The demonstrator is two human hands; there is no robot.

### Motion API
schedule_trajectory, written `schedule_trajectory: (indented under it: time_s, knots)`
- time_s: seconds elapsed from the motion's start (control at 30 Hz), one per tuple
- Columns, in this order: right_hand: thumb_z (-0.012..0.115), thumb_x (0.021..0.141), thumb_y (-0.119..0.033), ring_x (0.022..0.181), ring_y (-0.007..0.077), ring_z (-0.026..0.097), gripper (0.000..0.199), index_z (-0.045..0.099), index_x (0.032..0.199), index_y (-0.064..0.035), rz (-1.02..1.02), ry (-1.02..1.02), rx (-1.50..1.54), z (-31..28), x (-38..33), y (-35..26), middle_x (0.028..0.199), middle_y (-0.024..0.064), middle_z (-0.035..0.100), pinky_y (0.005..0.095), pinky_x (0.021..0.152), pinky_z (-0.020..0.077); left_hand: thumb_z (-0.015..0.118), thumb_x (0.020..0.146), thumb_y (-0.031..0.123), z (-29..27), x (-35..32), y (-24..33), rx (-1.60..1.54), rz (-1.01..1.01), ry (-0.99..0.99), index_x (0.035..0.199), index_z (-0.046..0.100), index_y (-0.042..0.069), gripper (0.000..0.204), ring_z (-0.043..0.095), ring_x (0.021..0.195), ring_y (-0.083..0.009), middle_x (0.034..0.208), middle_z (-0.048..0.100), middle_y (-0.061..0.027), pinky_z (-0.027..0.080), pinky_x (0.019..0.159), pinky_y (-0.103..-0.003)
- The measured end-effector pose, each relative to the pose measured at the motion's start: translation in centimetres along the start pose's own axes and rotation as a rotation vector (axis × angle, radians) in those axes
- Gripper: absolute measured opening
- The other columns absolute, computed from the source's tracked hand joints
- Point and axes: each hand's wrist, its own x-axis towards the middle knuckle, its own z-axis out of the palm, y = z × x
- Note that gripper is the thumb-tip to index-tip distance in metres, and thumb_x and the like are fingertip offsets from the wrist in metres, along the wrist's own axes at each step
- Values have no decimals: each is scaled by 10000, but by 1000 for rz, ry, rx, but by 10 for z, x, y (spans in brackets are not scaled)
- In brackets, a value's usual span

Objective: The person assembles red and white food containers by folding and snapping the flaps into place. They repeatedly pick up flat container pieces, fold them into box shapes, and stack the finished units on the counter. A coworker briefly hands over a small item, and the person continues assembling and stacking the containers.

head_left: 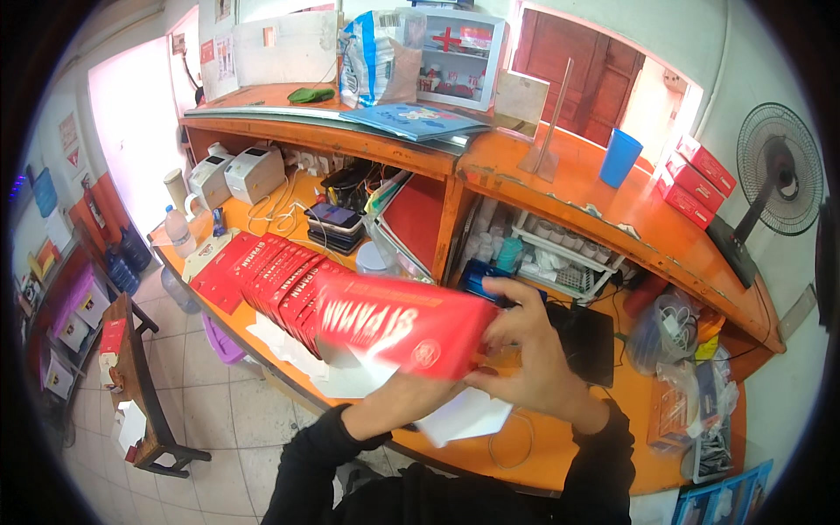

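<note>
A red carton [407, 324] with white lettering is held up in front of me over the orange desk, slightly blurred. My left hand [411, 404] grips it from below; its fingers are hidden behind the carton. Curled around the carton's right end is my right hand [529, 346], thumb low and fingers high. Just left of it, a row of similar red cartons [284, 284] leans overlapped along the desk, with a flat red piece [217, 271] at its far end. White paper [468, 416] lies beneath my hands, and another white sheet [354, 376] lies by the row.
Phones [335, 223] are stacked behind the row, near two white label printers [254, 171]. A black tablet-like panel [584, 343] lies to the right, below a shelf with a white basket [564, 258]. Bagged items [665, 332] crowd the right end. A wooden bench [144, 385] stands left.
</note>
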Motion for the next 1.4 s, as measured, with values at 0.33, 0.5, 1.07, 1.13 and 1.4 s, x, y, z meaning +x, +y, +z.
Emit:
schedule_trajectory:
  time_s: [0.33,0.5,1.07,1.13,1.4]
  knots:
    - [633,742,-79,908,213,552,918,6,1403,-197,997,-215,741,-3,-72,79,1135,182,484,336,753,473,667,769,229,-85,-43,-72,116,-288,-139,1359,218,44,764,358,1223,-193,1365,332,-118,366,937,-343]
    - [579,757,-167,1263,186,242,801,103,1398,-102,1336,-373,1128,62,-163,57,1386,82,223,345,998,295,552,790,142,-37,-153,-93,-947,-1030,-489,1334,296,45,609,435,1079,-131,1269,407,-71,398,858,-255]
    - [578,741,-7,805,233,615,255,570,991,-55,813,-304,253,199,-35,178,905,123,621,299,683,471,628,752,307,-130,-133,-166,368,-372,-227,1298,396,108,625,257,1274,-350,1348,341,-146,158,1029,-516]
    - [591,731,-8,760,244,611,218,551,943,-41,462,-306,169,238,-20,195,846,135,610,301,653,462,629,726,320,-128,-143,-196,495,-346,-243,1291,411,134,633,254,1271,-361,1343,346,-144,130,1017,-558]
    - [563,755,4,1044,329,474,294,423,1012,-20,715,272,-257,309,-36,217,1045,211,467,386,802,412,655,627,317,-133,-175,-227,514,-339,-320,1315,382,175,754,199,1287,-389,1387,271,-161,99,996,-606]
